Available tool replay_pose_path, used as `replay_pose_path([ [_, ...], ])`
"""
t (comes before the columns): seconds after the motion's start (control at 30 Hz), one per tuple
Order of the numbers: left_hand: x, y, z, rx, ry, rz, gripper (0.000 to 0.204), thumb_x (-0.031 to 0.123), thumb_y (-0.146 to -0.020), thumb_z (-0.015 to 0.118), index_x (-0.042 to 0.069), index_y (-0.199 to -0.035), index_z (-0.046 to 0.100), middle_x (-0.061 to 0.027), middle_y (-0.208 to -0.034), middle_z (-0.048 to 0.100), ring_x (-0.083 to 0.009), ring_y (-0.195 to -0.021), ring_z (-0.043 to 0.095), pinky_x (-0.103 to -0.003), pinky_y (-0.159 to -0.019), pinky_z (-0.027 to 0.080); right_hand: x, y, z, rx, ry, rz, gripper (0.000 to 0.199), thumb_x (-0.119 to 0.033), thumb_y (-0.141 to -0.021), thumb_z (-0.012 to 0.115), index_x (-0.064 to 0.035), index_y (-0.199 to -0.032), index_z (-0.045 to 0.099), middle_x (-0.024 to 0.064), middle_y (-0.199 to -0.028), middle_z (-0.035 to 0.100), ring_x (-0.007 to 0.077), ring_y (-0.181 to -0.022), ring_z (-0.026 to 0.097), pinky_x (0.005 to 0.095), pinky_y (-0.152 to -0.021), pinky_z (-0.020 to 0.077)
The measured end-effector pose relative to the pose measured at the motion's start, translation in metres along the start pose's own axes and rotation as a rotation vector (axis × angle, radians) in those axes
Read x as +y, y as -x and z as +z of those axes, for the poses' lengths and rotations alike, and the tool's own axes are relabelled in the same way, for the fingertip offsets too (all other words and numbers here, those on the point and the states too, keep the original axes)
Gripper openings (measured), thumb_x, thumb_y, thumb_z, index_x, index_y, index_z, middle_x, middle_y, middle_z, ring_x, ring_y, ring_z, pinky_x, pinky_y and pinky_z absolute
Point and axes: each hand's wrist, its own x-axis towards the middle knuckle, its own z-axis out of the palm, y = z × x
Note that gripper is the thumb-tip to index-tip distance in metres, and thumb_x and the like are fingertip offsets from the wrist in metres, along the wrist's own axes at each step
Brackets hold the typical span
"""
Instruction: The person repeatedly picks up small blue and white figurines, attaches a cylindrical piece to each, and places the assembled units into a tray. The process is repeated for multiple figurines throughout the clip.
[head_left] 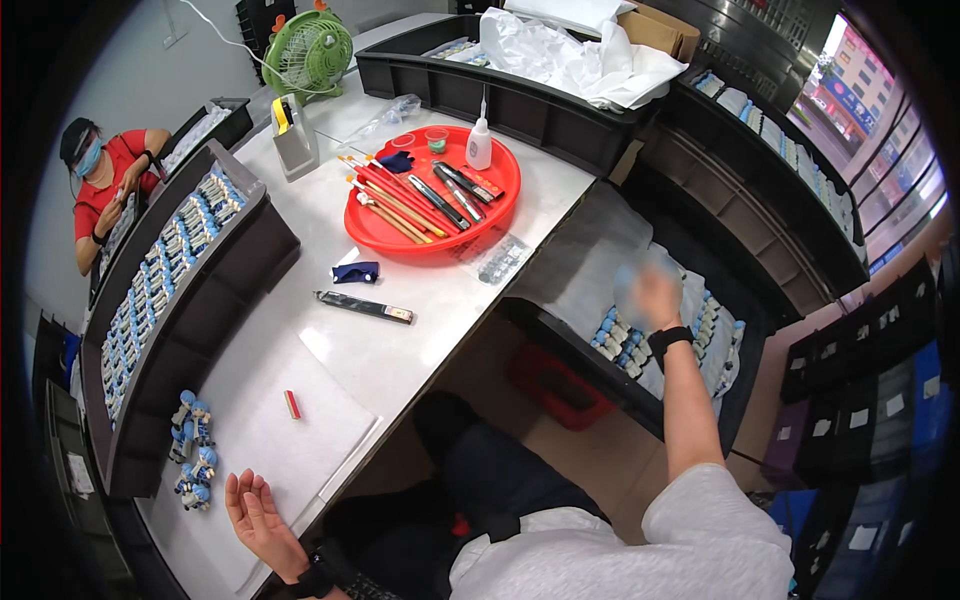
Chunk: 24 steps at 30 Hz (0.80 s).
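Several fingers (237,492) half-curled, left hand (264,528); right hand (657,297), hold blurred, near figurines (622,345).

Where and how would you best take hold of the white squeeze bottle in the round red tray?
The white squeeze bottle is probably best gripped around its wide body, from the near right: it stands upright, its nozzle looks too thin to hold, pen-like tools lie to its near left, and a black crate rises behind.
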Motion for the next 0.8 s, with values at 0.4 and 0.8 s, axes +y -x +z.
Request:
replay_pose_path([
  [0.4,-0.001,0.000,0.003,-0.001,0.024,-0.005,0.034,0.007,-0.093,0.048,-0.001,-0.125,0.042,-0.0117,-0.113,0.055,-0.0157,-0.100,0.054,-0.027,-0.092,0.043,0.079,-0.012,0.054,-0.133,0.138,0.033,0.024,-0.011,-0.064,0.074,-0.0008,-0.084,0.067,0.0131,-0.076,0.066,0.0258,-0.074,0.065,0.0339,-0.071,0.0509],
  [0.8,-0.005,0.000,0.010,0.005,0.017,0.052,0.028,-0.003,-0.087,0.054,-0.002,-0.114,0.052,-0.0105,-0.105,0.060,-0.0170,-0.096,0.058,-0.028,-0.087,0.046,0.062,-0.016,0.057,-0.150,-0.440,-0.321,0.018,-0.011,-0.085,0.061,0.0007,-0.098,0.061,0.0052,-0.082,0.061,0.0123,-0.071,0.057,0.0238,-0.064,0.0469],
])
